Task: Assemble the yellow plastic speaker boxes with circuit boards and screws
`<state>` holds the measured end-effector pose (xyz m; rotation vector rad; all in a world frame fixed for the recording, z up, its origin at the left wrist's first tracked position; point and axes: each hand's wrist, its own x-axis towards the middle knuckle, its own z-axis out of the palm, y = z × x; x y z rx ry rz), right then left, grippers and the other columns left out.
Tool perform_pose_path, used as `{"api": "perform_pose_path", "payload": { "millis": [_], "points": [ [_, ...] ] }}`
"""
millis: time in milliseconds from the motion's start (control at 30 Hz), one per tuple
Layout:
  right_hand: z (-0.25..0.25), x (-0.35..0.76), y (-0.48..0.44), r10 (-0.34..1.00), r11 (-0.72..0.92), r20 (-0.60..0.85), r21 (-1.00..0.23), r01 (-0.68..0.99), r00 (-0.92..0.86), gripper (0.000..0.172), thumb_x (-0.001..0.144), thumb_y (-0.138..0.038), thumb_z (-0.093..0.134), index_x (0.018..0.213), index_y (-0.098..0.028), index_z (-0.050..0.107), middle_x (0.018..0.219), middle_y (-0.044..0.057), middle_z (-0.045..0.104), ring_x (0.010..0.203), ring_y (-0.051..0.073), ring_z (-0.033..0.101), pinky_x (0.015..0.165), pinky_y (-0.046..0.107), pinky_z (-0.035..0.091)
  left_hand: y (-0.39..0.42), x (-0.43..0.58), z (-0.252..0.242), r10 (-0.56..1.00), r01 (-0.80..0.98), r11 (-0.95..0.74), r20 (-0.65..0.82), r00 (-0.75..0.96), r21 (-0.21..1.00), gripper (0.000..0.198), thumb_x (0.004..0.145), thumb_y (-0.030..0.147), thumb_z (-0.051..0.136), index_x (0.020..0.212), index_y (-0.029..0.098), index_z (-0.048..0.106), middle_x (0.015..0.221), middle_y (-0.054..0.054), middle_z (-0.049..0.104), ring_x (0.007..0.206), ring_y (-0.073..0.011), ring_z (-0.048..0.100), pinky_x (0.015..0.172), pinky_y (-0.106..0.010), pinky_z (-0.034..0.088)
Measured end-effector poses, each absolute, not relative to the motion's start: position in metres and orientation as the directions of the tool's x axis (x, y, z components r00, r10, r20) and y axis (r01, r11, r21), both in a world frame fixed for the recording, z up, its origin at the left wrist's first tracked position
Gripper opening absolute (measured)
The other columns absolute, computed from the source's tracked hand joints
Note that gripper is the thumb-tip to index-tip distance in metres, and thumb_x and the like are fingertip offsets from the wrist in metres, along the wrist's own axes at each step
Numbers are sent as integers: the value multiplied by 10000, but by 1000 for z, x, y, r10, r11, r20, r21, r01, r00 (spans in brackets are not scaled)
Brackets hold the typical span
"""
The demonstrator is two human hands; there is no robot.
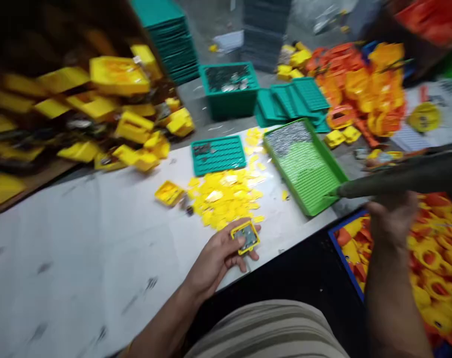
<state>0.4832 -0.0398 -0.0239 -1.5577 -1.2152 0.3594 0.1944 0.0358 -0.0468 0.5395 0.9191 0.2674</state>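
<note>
My left hand is closed on a small yellow plastic casing, the thumb lying on the grey insert inside it. My right hand grips a dark electric screwdriver from below. Its narrow tip points left over the near right corner of a green tray; I cannot tell whether it touches the tray. Small silvery screws lie heaped in the tray's far left end. Beyond my left hand is a spread of flat yellow pieces, with another yellow casing left of them.
A teal tray with small dark parts lies behind the yellow pieces. Further back stand a teal bin and stacked teal trays. Yellow casings pile up at left. A blue-rimmed crate of yellow-orange parts sits at right.
</note>
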Motion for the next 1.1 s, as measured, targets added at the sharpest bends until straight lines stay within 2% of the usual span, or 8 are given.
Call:
{"api": "perform_pose_path", "payload": {
  "millis": [100, 167, 267, 400, 500, 567, 833, 1100],
  "points": [
    [-18, 510, -38, 841, 142, 354, -874, 465, 409, 437, 715, -395, 763, 1091, -248, 594, 864, 13, 679, 846, 223, 678, 742, 360, 567, 35, 216, -47, 365, 122, 833, -701, 613, 540, 486, 769, 218, 671, 1227, 143, 524, 1310, -188, 561, 677, -161, 665, 464, -225, 495],
    [-14, 517, -30, 875, 123, 306, -890, 438, 376, 389, 749, -319, 739, 1093, -231, 583, 763, -18, 667, 739, 190, 682, 720, 351, 568, 34, 226, -47, 352, 160, 820, -706, 614, 549, 482, 781, 226, 661, 1234, 145, 519, 1340, -186, 536, 690, -156, 660, 476, -224, 495],
    [-12, 516, -11, 864, 187, 316, -924, 333, 393, 313, 757, -277, 727, 1033, -219, 590, 665, -43, 627, 600, 149, 646, 616, 310, 560, 35, 237, -47, 359, 178, 806, -706, 611, 565, 482, 792, 238, 651, 1244, 145, 511, 1359, -181, 519, 707, -148, 653, 490, -217, 491],
    [-19, 508, 24, 694, 385, 428, -900, 204, 579, 250, 791, -362, 681, 967, -204, 598, 636, -33, 609, 528, 129, 610, 538, 285, 531, 35, 247, -52, 356, 203, 789, -700, 619, 580, 506, 782, 268, 667, 1248, 150, 508, 1354, -180, 520, 716, -152, 652, 494, -221, 489],
    [-29, 505, 47, 513, 498, 493, -838, 223, 703, 228, 785, -390, 678, 895, -210, 593, 536, -67, 529, 410, 91, 517, 431, 240, 466, 35, 252, -57, 355, 209, 786, -702, 618, 582, 538, 752, 297, 701, 1236, 156, 513, 1353, -181, 520, 713, -160, 653, 490, -232, 494],
    [-33, 502, 57, 455, 525, 513, -815, 246, 728, 231, 776, -403, 680, 871, -218, 581, 498, -84, 483, 360, 81, 466, 378, 226, 423, 36, 253, -58, 354, 207, 789, -704, 616, 578, 549, 745, 306, 708, 1236, 158, 512, 1353, -182, 519, 716, -165, 655, 492, -236, 496],
    [-35, 499, 69, 473, 559, 562, -786, 262, 678, 202, 794, -395, 666, 852, -225, 574, 492, -87, 464, 347, 82, 448, 356, 227, 396, 35, 254, -53, 373, 191, 793, -708, 600, 579, 503, 786, 285, 661, 1247, 154, 508, 1341, -182, 531, 720, -169, 656, 515, -240, 490],
    [-41, 501, 71, 494, 568, 540, -794, 218, 681, 176, 801, -378, 656, 856, -224, 590, 491, -86, 483, 347, 82, 450, 357, 224, 380, 36, 254, -55, 379, 178, 796, -706, 599, 579, 508, 773, 306, 680, 1237, 169, 525, 1328, -171, 546, 711, -169, 658, 519, -247, 487]
  ]
}}
